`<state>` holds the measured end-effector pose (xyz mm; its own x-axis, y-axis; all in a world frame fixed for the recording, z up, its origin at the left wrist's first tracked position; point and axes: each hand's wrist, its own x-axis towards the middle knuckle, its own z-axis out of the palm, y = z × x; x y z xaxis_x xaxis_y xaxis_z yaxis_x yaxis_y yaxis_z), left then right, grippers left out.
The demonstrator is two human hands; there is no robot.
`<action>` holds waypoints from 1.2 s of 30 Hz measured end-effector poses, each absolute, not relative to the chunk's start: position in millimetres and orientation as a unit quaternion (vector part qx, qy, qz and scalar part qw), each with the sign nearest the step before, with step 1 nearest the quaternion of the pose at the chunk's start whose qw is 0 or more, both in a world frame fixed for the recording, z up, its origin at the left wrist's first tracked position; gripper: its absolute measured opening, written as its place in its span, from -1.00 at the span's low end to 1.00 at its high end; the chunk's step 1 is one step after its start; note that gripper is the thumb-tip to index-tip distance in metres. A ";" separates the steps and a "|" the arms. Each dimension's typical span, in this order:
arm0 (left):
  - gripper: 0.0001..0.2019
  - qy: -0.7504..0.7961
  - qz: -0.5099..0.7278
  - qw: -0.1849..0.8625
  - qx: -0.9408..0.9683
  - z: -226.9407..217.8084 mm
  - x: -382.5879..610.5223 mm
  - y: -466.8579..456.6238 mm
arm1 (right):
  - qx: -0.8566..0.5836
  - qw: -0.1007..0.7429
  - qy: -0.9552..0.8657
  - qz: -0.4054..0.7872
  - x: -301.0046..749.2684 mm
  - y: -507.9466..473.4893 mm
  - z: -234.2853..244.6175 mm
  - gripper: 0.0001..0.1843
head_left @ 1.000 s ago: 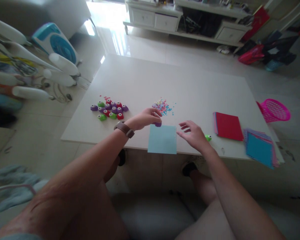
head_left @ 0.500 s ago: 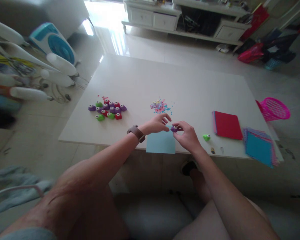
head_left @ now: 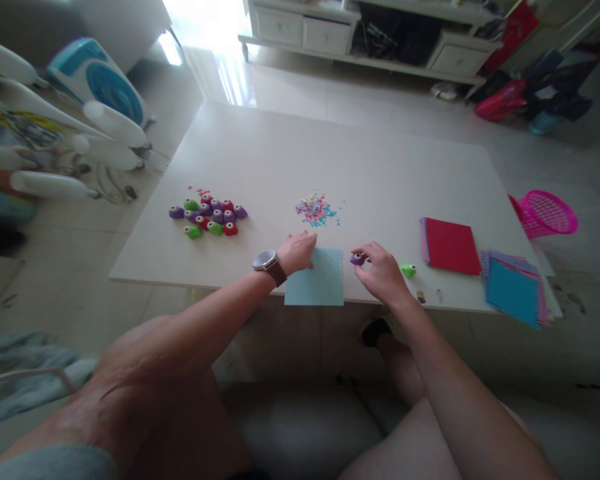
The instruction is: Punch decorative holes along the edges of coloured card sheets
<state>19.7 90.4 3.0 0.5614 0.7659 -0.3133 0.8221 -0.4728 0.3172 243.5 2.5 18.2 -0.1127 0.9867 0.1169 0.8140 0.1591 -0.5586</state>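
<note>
Head view, OP: that's my only feed from out here. My right hand (head_left: 383, 273) is pinching a purple punch (head_left: 357, 259) between thumb and fingertips, low over the table (head_left: 330, 153) near its front edge, just right of the blue sheet (head_left: 315, 287).

Reply: and the left? Holding anything?

OP: nope. My left hand (head_left: 297, 252) lies flat, fingers stretched out and close together, tips on the sheet's far left corner. The sheet hangs a bit over the front edge.

Reply: what's around it?

OP: a green punch (head_left: 409, 270) just right of my right hand, confetti (head_left: 316, 209) beyond the sheet, and more punches (head_left: 207, 217) clustered well off to the left. A red stack (head_left: 450, 245) and a blue stack (head_left: 515, 290) sit on the right side, with a pink basket (head_left: 550, 213) past the table.
</note>
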 end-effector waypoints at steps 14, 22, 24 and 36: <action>-0.53 0.454 -0.085 0.219 0.859 -1.7 -8.6 105.9 | -0.581 0.169 -0.757 0.246 229.7 -1.1 1.3 -0.78; -0.53 0.466 -0.076 0.235 0.850 -3.9 -17.4 104.3 | -0.569 0.174 -0.752 0.283 221.2 0.2 -1.0 -0.83; -0.53 0.467 -0.074 0.237 0.849 -2.5 -17.9 103.5 | -0.569 0.178 -0.748 0.292 220.3 1.1 -0.2 -0.85; -0.55 0.469 -0.089 0.231 0.848 5.6 -14.7 101.3 | -0.569 0.173 -0.747 0.297 219.9 1.9 1.8 -0.87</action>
<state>-14.7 101.3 5.6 0.5451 0.7535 -0.3677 0.8358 -0.4538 0.3091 219.9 1.9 1.8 -0.2939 0.9525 -0.0802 0.7471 0.1766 -0.6408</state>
